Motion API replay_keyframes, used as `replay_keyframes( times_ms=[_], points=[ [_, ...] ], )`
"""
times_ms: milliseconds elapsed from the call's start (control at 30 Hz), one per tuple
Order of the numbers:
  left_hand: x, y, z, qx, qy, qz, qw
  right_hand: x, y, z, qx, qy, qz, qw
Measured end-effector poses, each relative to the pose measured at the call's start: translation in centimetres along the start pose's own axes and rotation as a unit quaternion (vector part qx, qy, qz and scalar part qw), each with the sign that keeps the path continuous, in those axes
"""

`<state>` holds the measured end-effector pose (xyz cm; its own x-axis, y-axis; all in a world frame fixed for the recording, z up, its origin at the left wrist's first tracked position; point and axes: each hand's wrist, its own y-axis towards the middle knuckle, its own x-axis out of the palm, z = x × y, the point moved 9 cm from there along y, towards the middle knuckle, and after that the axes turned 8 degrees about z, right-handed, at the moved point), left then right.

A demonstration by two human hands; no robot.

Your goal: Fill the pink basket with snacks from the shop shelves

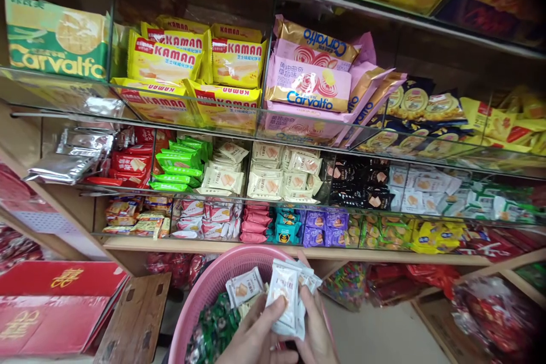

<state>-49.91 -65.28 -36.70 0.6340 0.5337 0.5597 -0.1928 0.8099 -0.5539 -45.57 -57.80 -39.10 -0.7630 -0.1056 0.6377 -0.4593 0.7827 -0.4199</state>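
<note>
My left hand point(256, 331) is closed on small white snack packets point(286, 314), its thumb pressed across the front one. From the other side my right hand point(316, 327) grips the same bunch, fingers behind and along its edge. How many packets are in the bunch I cannot tell. Both hands are over a pink plastic basket point(193, 296). Inside it lie green-wrapped sweets point(213, 327) and a loose white packet point(244, 287) near the far side. My hands hide part of the basket's contents.
Shelves ahead hold yellow wafer packs point(164, 62), pink cookie packs point(311, 82), green packets point(179, 162) and cream packets point(267, 176) behind clear dividers. A wooden stool point(134, 318) and red boxes point(46, 318) stand left. Bagged goods point(490, 318) lie low at right.
</note>
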Motion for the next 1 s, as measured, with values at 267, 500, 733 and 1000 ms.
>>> replay_keyframes(
  times_ms=[267, 500, 733, 1000],
  points=[
    [-3.4, -0.6, 6.4, 0.268, 0.559, 0.159, 0.768, 0.1, 0.1, 4.8, 0.142, 0.073, -0.008, 0.987],
    [-3.4, -1.0, 6.7, 0.375, 0.609, 0.142, 0.684, -0.8, -0.4, 8.0, 0.196, 0.088, 0.086, 0.973],
    [-4.0, -1.4, 7.2, 0.355, 0.570, 0.190, 0.716, 0.1, -0.6, 7.6, 0.158, 0.078, 0.047, 0.983],
    [-3.9, -1.2, 8.5, 0.309, 0.319, 0.129, 0.886, 1.3, -1.2, 6.2, 0.159, 0.045, 0.023, 0.986]
  ],
)
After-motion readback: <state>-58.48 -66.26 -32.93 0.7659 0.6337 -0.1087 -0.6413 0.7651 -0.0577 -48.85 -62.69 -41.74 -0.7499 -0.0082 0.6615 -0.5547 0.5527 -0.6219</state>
